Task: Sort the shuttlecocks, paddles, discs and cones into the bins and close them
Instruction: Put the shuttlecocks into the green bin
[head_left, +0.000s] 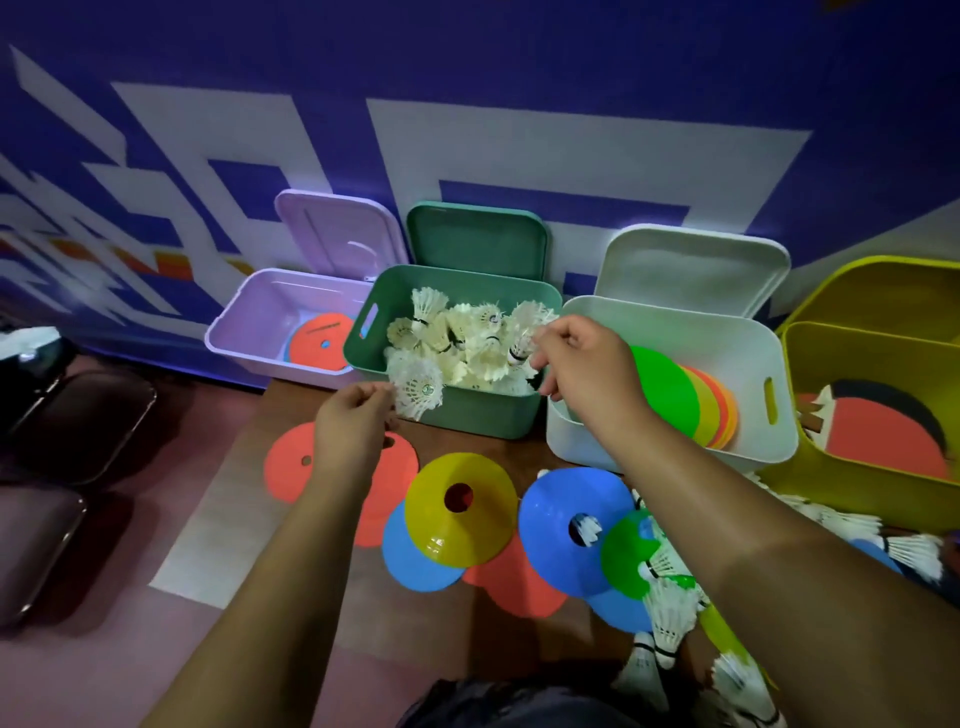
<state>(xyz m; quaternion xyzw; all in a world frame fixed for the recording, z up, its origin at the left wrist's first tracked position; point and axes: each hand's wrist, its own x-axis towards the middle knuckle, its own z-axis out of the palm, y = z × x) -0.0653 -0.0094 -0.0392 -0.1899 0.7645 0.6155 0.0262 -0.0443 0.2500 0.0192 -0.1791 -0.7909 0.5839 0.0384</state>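
Four open bins stand in a row. The green bin holds several white shuttlecocks. My left hand pinches a white shuttlecock at the green bin's front left corner. My right hand pinches another shuttlecock above the bin's right side. The lilac bin holds a red cone. Flat discs lie in the white bin, and paddles in the yellow bin. A yellow cone, a blue cone and red cones lie on the floor in front.
More loose shuttlecocks and a green cone lie at the lower right. All four lids lean open against the purple wall. Dark chair seats stand at the left.
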